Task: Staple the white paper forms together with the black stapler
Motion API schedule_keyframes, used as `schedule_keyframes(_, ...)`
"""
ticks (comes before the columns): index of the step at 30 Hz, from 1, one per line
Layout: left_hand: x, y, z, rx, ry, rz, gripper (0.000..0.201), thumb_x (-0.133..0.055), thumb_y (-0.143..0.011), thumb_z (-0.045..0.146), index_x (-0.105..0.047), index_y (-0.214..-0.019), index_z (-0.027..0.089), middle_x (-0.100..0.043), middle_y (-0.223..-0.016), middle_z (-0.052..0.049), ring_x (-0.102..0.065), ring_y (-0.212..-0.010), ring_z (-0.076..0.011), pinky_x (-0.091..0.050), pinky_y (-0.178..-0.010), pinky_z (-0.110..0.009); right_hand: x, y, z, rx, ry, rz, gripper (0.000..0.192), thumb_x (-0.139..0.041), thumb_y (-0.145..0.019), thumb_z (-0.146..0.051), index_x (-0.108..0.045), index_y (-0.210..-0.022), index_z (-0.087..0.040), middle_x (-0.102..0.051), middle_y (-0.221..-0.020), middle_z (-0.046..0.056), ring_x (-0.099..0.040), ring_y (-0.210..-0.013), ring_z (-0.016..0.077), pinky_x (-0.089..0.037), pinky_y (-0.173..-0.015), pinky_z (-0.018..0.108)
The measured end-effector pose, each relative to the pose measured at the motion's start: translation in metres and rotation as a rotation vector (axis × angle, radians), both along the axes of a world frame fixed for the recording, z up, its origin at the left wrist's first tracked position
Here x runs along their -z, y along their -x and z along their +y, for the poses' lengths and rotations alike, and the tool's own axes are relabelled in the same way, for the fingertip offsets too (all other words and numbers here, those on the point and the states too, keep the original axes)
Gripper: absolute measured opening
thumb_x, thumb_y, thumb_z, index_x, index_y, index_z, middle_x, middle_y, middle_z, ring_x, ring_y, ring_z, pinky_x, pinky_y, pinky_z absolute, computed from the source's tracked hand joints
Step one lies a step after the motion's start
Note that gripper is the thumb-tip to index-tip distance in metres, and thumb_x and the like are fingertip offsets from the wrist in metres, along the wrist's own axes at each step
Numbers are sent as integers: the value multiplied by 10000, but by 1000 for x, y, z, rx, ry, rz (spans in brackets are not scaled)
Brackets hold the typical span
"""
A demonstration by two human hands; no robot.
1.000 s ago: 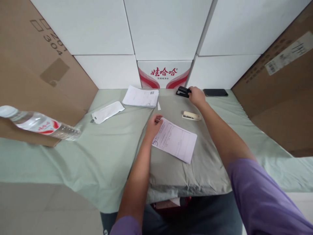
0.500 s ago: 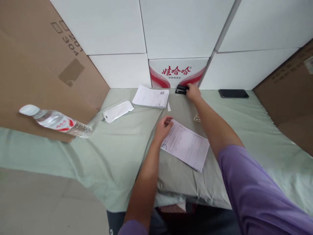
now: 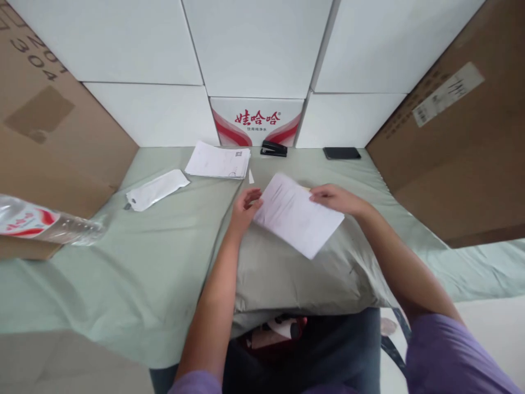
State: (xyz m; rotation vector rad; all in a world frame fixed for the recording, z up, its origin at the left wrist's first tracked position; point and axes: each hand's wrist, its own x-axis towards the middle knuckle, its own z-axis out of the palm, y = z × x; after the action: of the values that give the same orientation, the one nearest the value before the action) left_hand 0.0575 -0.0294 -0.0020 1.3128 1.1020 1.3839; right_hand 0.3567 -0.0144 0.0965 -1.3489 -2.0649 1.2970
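My left hand (image 3: 247,207) is closed on the left edge of some printed sheets of paper (image 3: 298,219), its fingers curled. On the sheets' upper right edge, my right hand (image 3: 334,198) pinches with thumb and fingers. The sheets are tilted and slightly blurred above the cloth. A black stapler (image 3: 274,149) lies behind them, apart from both hands, against the printed white box. Left of the stapler is a stack of printed papers (image 3: 219,163), with a small white scrap (image 3: 251,176) beside it. The sheets mostly hide a small pale thing near my right fingers.
A pale green cloth (image 3: 164,262) covers the table. At the left lie a white pouch (image 3: 158,190) and a water bottle (image 3: 45,221) on its side. A black phone (image 3: 342,153) rests at the back right. White boxes (image 3: 262,49) and cardboard boxes (image 3: 459,153) wall the sides and back.
My right hand has let go of the stapler and come back to the sheets, taking their right edge. The sheets have been raised and turned. The view has swung to the right.
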Motion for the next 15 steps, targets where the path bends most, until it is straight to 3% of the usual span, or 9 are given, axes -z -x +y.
schedule_keyframes(3,0,1,1,31,21,-14,405,-719,-824,391,-615,-1179,224,-701,-1217,-122,-688,-1053,-211,-539,-772,-303,15,-49,12,699,-170,362,165,-652,-814,-365,-606,-806,-206,-583,-660,-18,-511,-564,125,-407,-526,245)
schedule_keyframes(5,1,3,3,41,28,-19,393,-711,-824,371,-613,-1175,225,-700,-1222,-125,-693,-1011,-195,-530,-748,-288,28,-75,20,1002,-168,488,120,-617,-810,-255,-518,-753,-219,-408,-534,-73,-351,-441,85,-299,-434,207)
schedule_keyframes(7,2,4,5,42,35,-19,385,-713,-814,350,-616,-1164,224,-704,-1210,-124,-695,-972,-184,-525,-734,-281,41,-90,25,1233,-82,516,206,-590,-809,-185,-417,-705,-227,-317,-497,-94,-275,-394,69,-207,-383,188)
schedule_keyframes(10,4,4,6,41,47,4,382,-713,-809,340,-620,-1161,224,-708,-1205,-120,-698,-951,-179,-524,-733,-282,55,-95,23,1365,20,513,306,-594,-795,-133,-324,-694,-233,-311,-503,-104,-287,-370,52,-199,-359,166)
schedule_keyframes(15,5,3,5,53,41,30,358,-701,-816,329,-633,-1151,224,-721,-1175,-114,-700,-918,-171,-511,-730,-281,66,-81,20,1356,99,533,263,-546,-757,-35,-364,-751,-225,-509,-639,-48,-572,-491,87,-329,-396,151)
